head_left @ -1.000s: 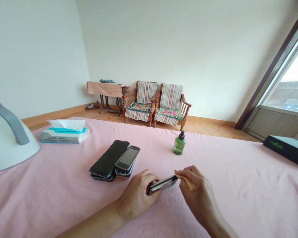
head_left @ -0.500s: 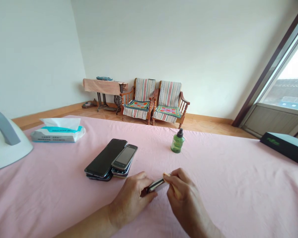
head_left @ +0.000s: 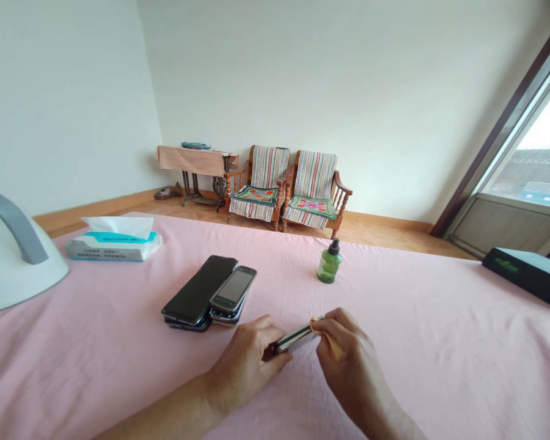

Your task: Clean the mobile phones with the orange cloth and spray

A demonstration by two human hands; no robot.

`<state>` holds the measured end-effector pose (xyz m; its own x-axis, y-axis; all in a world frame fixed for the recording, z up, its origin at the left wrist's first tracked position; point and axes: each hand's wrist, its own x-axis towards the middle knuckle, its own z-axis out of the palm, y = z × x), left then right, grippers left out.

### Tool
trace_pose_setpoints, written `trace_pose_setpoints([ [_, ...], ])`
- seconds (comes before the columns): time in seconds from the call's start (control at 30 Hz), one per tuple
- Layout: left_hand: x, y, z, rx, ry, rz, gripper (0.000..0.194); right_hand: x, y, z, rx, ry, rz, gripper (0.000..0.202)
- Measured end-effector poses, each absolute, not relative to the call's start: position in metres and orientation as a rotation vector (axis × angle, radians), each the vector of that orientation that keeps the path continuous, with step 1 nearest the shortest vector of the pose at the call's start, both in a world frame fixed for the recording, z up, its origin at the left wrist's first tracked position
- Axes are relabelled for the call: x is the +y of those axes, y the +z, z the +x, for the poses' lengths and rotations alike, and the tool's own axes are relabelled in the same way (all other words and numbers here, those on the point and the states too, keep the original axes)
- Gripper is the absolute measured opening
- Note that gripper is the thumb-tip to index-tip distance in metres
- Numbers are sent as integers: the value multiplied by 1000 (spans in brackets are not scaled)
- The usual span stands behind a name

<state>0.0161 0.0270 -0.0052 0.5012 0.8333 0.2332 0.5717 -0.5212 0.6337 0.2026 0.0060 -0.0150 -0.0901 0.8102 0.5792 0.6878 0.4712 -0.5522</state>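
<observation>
"What's spreading widest before you?"

"A pink tablecloth [head_left: 440, 342] is. A white, grey-handled appliance [head_left: 4, 260] is standing at its left, and a black box [head_left: 522, 278] is lying near its right edge."

"And what's smaller?"

"A tissue pack [head_left: 112, 247] is resting beside the appliance. Nearer, my left hand [head_left: 241, 360] and right hand [head_left: 351, 351] are facing each other. Just past my left hand, a black touchscreen phone [head_left: 201, 288] is topping one stack, and a smaller grey phone [head_left: 234, 288] is topping the stack beside it. A green spray bottle [head_left: 329, 265] is standing upright beyond."

"What are you gripping?"

"My left fingers are gripping one end of a slim phone [head_left: 297, 337], which is tilting between my hands; my right fingers are pinching a yellow cloth [head_left: 335, 348] against its other end."
</observation>
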Motion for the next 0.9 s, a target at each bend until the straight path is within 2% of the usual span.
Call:
trace_pose_setpoints([
  [0.9,29,-8,16,1137,722,2275,16,3,-14,196,-1826,220,-1250,34],
])
